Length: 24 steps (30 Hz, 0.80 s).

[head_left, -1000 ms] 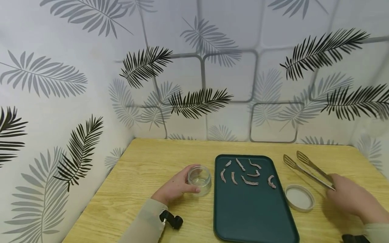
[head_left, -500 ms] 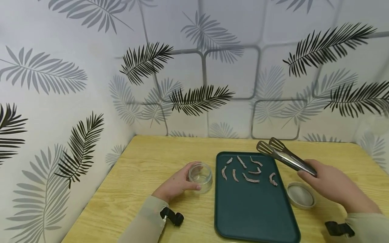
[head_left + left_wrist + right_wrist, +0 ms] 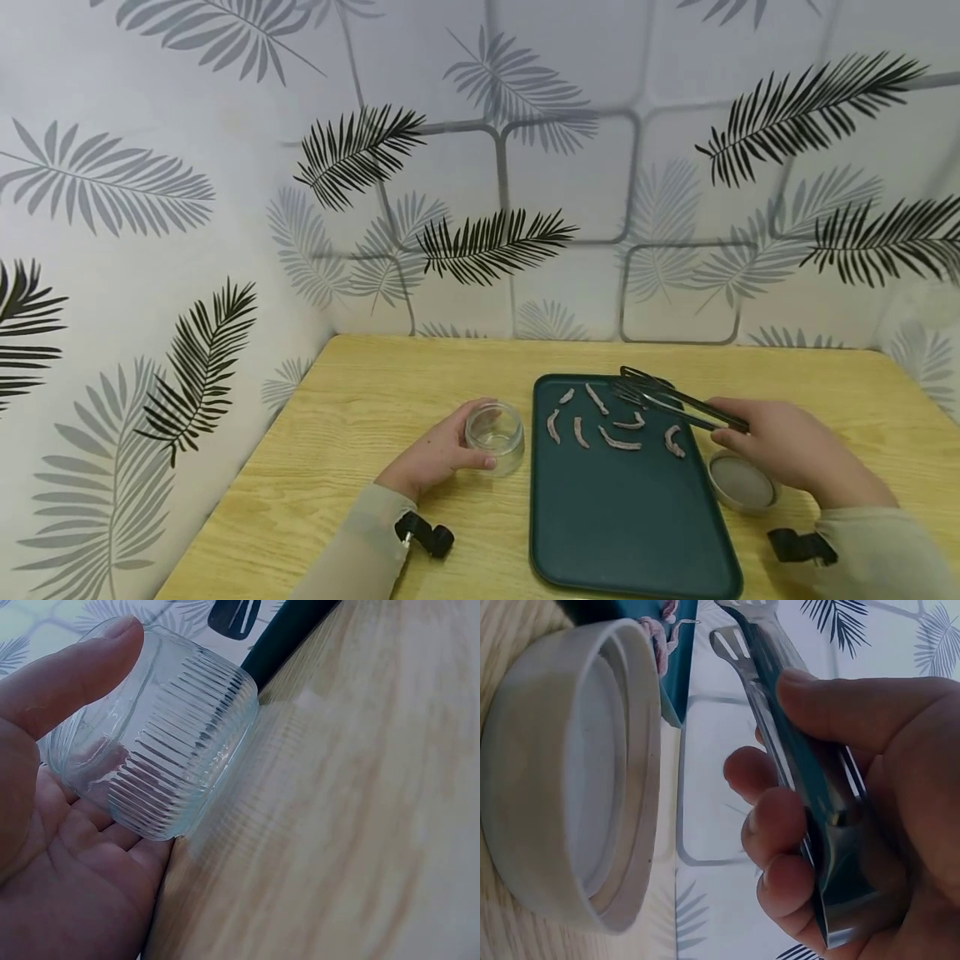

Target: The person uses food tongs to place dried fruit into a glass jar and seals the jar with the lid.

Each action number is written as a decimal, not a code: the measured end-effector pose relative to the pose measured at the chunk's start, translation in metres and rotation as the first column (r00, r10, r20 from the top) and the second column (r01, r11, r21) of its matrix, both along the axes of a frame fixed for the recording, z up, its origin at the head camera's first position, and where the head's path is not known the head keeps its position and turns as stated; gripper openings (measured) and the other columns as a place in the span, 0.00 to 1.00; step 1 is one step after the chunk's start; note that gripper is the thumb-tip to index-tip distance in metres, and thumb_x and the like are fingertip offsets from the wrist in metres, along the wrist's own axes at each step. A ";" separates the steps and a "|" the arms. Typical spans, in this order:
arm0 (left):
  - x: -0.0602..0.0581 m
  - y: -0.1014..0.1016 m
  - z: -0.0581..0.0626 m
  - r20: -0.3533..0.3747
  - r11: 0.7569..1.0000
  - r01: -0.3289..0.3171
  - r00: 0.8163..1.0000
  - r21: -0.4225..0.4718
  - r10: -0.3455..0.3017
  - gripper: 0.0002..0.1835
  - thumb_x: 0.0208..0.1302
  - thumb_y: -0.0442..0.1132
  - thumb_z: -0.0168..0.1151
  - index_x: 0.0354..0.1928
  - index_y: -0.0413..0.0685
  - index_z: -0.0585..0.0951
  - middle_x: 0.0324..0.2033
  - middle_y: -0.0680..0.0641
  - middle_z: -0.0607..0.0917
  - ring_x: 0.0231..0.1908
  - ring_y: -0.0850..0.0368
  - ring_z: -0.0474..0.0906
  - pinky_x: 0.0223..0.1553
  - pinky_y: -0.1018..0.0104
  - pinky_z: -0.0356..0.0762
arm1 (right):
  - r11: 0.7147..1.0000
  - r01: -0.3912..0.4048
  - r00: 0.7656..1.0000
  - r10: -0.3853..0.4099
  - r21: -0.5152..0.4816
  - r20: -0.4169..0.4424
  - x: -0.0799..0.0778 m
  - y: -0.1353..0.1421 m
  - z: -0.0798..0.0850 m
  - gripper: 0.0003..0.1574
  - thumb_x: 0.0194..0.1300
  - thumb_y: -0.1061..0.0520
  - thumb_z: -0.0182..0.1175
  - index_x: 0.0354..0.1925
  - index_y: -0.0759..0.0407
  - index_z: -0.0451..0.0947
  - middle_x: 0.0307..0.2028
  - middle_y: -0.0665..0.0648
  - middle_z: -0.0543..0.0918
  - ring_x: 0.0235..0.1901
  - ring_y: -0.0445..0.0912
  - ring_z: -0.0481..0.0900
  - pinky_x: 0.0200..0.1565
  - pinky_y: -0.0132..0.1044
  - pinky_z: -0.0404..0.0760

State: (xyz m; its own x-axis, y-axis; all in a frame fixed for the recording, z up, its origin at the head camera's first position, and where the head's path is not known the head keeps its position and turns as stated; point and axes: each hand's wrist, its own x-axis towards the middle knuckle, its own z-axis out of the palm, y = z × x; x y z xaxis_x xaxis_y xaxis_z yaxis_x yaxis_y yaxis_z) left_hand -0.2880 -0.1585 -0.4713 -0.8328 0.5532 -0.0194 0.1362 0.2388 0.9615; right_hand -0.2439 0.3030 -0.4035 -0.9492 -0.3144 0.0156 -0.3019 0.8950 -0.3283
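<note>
My left hand (image 3: 442, 454) grips a small clear glass jar (image 3: 495, 437) standing on the table, left of the tray. Ribbed sides of the jar (image 3: 180, 742) show in the left wrist view, thumb over its rim. Metal tongs (image 3: 675, 400) are held in my right hand (image 3: 787, 446), their slotted tips apart. Those tips hang over the back right part of the dark green tray (image 3: 622, 517), overlapping one strip there. Several thin pinkish-brown strips (image 3: 618, 439) lie on the tray's far half. In the right wrist view, fingers and thumb wrap the tongs (image 3: 810, 772).
A round whitish lid (image 3: 742, 482) lies upturned on the wooden table (image 3: 420, 375), just right of the tray and below my right hand. Leaf-patterned covering (image 3: 465, 183) rises behind the table and on its left.
The right hand has carried the tongs left from beside the lid, and their tips have come down over the tray's back right. The left hand and jar stay put.
</note>
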 end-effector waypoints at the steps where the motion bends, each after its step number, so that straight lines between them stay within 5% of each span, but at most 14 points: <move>1: 0.000 0.000 0.000 -0.002 1.000 0.000 1.000 0.000 0.000 0.47 0.61 0.36 0.74 0.78 0.55 0.59 0.70 0.46 0.69 0.67 0.50 0.67 0.67 0.49 0.61 | 1.000 -0.001 1.000 0.001 0.003 0.004 0.000 0.000 -0.001 0.35 0.69 0.46 0.65 0.66 0.64 0.75 0.43 0.59 0.87 0.39 0.53 0.85 0.41 0.59 0.79; 18: 0.000 -0.002 -0.001 -0.011 1.000 0.014 1.000 0.006 -0.014 0.44 0.61 0.37 0.75 0.76 0.58 0.62 0.70 0.47 0.69 0.67 0.50 0.67 0.66 0.52 0.61 | 0.999 0.006 0.999 -0.007 0.034 0.037 -0.001 0.011 -0.005 0.33 0.69 0.46 0.65 0.66 0.62 0.76 0.45 0.63 0.87 0.37 0.52 0.85 0.36 0.53 0.79; 24: 0.000 0.001 -0.001 -0.011 1.000 0.024 1.000 0.018 -0.023 0.44 0.62 0.36 0.74 0.76 0.58 0.61 0.71 0.46 0.69 0.67 0.50 0.68 0.66 0.52 0.61 | 0.999 0.005 1.000 -0.007 0.051 0.030 -0.001 0.016 -0.006 0.32 0.69 0.47 0.65 0.65 0.62 0.77 0.47 0.65 0.86 0.42 0.58 0.85 0.41 0.58 0.79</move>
State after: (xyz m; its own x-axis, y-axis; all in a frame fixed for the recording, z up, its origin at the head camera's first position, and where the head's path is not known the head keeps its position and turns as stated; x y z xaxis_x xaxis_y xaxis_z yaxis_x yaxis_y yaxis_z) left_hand -0.2881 -0.1578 -0.4718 -0.8198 0.5727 -0.0003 0.1520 0.2182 0.9640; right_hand -0.2447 0.3188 -0.4100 -0.9509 -0.3083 -0.0285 -0.2871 0.9125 -0.2914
